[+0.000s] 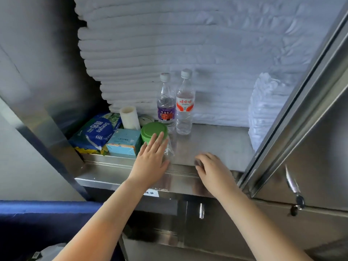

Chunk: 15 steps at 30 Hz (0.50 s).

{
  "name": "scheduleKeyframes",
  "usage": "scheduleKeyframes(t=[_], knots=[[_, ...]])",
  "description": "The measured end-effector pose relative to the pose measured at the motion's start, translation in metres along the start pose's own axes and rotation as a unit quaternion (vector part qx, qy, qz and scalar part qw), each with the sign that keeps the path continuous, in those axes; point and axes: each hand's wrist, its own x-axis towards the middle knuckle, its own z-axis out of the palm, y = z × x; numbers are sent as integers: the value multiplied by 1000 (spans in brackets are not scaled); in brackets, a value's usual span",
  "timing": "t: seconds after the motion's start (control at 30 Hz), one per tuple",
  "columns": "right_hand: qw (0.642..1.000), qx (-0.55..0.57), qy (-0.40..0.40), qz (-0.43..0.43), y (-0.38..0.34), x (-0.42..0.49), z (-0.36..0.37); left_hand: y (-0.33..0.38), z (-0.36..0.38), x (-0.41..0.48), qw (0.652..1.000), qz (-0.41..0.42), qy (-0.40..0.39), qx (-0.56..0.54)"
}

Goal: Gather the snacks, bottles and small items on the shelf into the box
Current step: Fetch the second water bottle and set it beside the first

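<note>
Steel shelf, stacked white linens

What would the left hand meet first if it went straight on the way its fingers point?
The green-lidded jar. The left hand overlaps the lid's near edge and is probably touching it, though depth is unclear.

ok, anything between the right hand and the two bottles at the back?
Red-label bottle: no, only bare shelf between it and the right hand. Purple-label bottle: the green-lidded jar, with the left hand on it, stands just in front of its base.
</note>
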Motion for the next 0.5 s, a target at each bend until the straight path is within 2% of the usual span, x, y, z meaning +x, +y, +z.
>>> scheduleKeyframes(t=[0.23, 0.33, 0.5], knots=[[994, 14, 105, 26, -8, -108, -48, 81, 4, -49, 979, 124, 85, -140], [988, 21, 134, 72, 2, -155, -75, 123, -7, -66, 964, 172, 73, -189], [964, 2, 220, 148, 54, -231, -130, 222, -10, -70, 924, 306, 46, -226]])
